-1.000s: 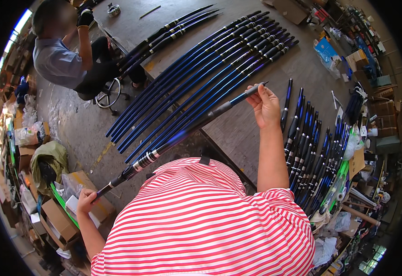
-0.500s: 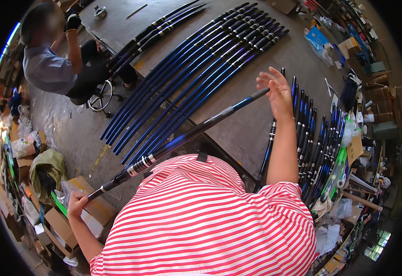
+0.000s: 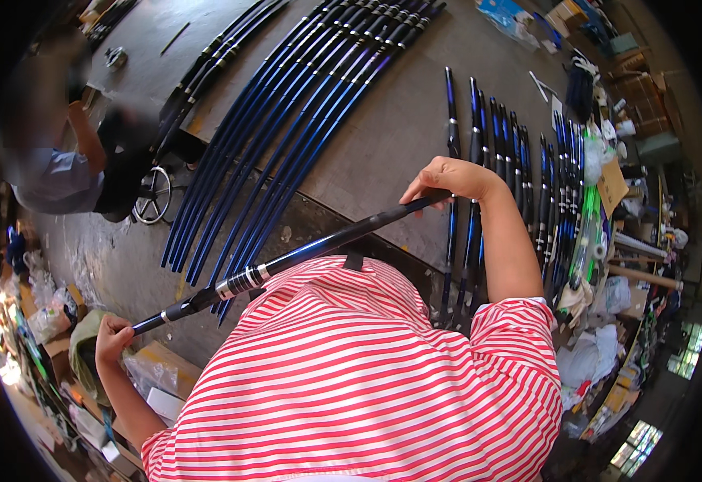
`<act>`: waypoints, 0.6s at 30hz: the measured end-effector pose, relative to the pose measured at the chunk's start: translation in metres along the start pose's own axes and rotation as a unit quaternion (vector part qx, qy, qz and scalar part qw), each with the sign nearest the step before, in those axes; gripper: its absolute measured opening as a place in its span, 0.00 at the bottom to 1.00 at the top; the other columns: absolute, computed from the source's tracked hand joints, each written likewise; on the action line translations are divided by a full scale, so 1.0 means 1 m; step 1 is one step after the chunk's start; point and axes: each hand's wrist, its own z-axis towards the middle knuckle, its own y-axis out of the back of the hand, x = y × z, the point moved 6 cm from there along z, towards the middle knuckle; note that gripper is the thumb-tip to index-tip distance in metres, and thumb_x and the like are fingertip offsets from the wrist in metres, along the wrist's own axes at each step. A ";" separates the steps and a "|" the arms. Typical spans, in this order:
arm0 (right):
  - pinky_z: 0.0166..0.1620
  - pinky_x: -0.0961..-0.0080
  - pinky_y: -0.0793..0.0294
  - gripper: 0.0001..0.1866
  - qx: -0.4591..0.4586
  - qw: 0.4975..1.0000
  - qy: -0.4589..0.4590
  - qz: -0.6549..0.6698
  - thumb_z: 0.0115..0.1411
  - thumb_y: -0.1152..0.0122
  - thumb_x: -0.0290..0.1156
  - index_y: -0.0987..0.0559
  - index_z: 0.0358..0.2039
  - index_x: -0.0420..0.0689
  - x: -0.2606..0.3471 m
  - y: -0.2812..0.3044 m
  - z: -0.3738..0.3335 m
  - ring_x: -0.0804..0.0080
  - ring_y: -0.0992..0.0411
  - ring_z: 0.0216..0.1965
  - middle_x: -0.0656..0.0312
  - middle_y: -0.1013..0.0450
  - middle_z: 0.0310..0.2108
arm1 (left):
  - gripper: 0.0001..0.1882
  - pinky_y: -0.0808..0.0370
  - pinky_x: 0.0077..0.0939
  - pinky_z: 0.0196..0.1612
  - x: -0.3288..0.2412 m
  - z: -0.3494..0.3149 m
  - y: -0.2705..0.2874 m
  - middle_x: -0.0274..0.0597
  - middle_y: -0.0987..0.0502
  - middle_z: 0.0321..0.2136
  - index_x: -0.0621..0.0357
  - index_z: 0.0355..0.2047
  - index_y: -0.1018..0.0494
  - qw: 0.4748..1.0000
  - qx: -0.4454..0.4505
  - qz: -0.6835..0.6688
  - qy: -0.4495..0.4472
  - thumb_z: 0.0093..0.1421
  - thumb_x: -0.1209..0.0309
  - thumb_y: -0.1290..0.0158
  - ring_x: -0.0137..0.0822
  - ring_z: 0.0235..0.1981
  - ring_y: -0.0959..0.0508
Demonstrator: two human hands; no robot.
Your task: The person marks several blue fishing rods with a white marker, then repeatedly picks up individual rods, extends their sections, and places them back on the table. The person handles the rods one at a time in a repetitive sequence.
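Rod (image 3: 311, 246) in two-hand hold, slantwise before shirt (image 3: 367, 369)

Gripped at lower end by left hand (image 3: 113, 337), fingers closed on it; at upper end by right hand (image 3: 451, 178), bent over and curled round as far as visible. Silver rings (image 3: 242, 283) nearer left hand.

Progress, as judged: one rod in hand; row (image 3: 331, 72) set out side by side on table (image 3: 403, 120) ahead; second batch (image 3: 475, 128) at right. Unable to tell finished rods from waiting ones, so amount left uncertain.

Hidden or unclear: upper tip, covered by right hand; lower tip, inside left hand; far ends of row, partly cut off at top edge; part of batch, behind right forearm (image 3: 516, 249); co-worker (image 3: 58, 173) at left, blurred and dim.
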 end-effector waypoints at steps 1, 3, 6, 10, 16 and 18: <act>0.18 0.91 0.43 0.30 -0.001 1.000 -0.012 0.017 0.56 0.58 0.58 0.21 0.36 0.42 -0.003 -0.004 -0.003 0.86 0.38 0.14 0.65 0.29 0.15 | 0.25 0.50 0.15 0.11 -0.007 0.006 0.003 0.28 0.39 0.05 0.64 0.09 0.31 1.000 -0.010 0.004 -0.009 0.43 0.52 0.42 0.19 0.07 0.41; 0.17 0.91 0.45 0.36 0.001 0.999 -0.042 0.027 0.54 0.62 0.63 0.22 0.38 0.42 -0.011 -0.011 -0.012 0.85 0.42 0.13 0.65 0.30 0.16 | 0.25 0.49 0.14 0.12 -0.018 0.021 0.010 0.28 0.38 0.06 0.64 0.11 0.31 0.999 0.026 0.023 -0.018 0.44 0.51 0.42 0.19 0.08 0.40; 0.17 0.91 0.45 0.37 -0.070 0.995 -0.048 0.058 0.53 0.61 0.65 0.23 0.39 0.41 -0.024 -0.023 -0.028 0.86 0.42 0.15 0.66 0.30 0.17 | 0.25 0.49 0.14 0.12 -0.043 0.045 0.018 0.29 0.37 0.06 0.64 0.12 0.29 0.997 0.031 0.061 -0.034 0.44 0.51 0.42 0.19 0.08 0.40; 0.23 0.93 0.38 0.38 -0.088 0.988 -0.068 0.103 0.50 0.61 0.67 0.22 0.38 0.43 -0.055 -0.039 -0.054 0.87 0.43 0.20 0.73 0.37 0.17 | 0.13 0.40 0.13 0.15 -0.068 0.083 0.042 0.31 0.32 0.11 0.65 0.17 0.29 0.994 0.003 0.076 -0.077 0.49 0.66 0.46 0.20 0.12 0.34; 0.26 0.90 0.35 0.36 -0.308 0.920 -0.099 0.224 0.55 0.62 0.62 0.24 0.38 0.38 -0.130 -0.113 -0.102 0.84 0.41 0.23 0.67 0.34 0.22 | 0.16 0.37 0.13 0.30 -0.221 0.138 0.006 0.34 0.29 0.33 0.61 0.46 0.33 0.884 -0.184 0.145 -0.405 0.58 0.68 0.54 0.21 0.28 0.33; 0.26 0.90 0.36 0.36 -0.311 0.900 -0.076 0.295 0.55 0.62 0.63 0.24 0.41 0.42 -0.163 -0.143 -0.118 0.82 0.39 0.28 0.67 0.35 0.26 | 0.18 0.36 0.15 0.35 -0.250 0.136 -0.012 0.35 0.30 0.36 0.60 0.49 0.35 0.844 -0.280 0.132 -0.437 0.60 0.68 0.55 0.23 0.32 0.32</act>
